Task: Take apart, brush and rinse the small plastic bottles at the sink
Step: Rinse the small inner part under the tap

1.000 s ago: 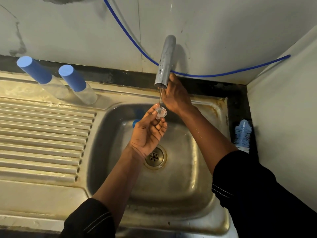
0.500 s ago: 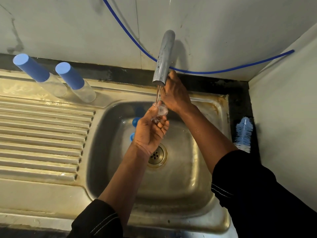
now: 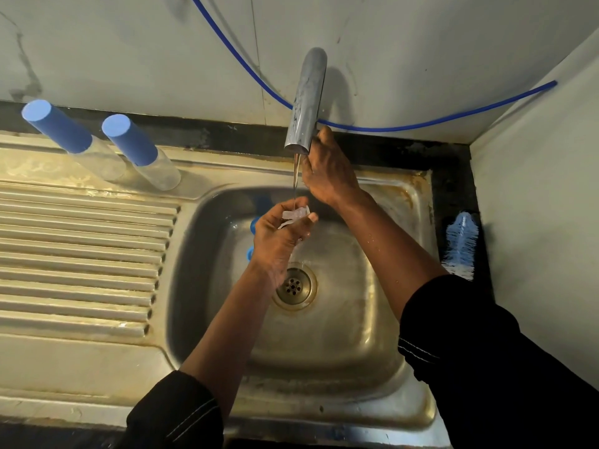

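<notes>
At the steel sink [image 3: 207,286], we see the left hand [image 3: 278,236] raised over the basin, its fingers and thumb curled round a small clear plastic piece [image 3: 296,215] held directly under a thin stream of water [image 3: 295,176]. The stream falls from the metal tap [image 3: 306,102] mounted on the back wall. The right hand [image 3: 327,170] reaches up just behind the spout's mouth, thumb against its rim. Its fingers are hidden behind the metal, so we cannot tell whether it grips anything.

Behind the left hand, two small blue parts [image 3: 254,223] lie in the basin near its far left wall, partly hidden by the hand. The drain [image 3: 293,286] sits just below the wrist.

Two clear bottles with long blue caps, the left bottle [image 3: 74,140] and the right bottle [image 3: 142,153], stand side by side at the back of the ribbed draining board [image 3: 81,254], well apart from the hands. A blue-and-white bottle brush [image 3: 462,244] lies on the dark counter to the right of the sink. A blue hose [image 3: 421,124] sags along the wall behind the tap.
</notes>
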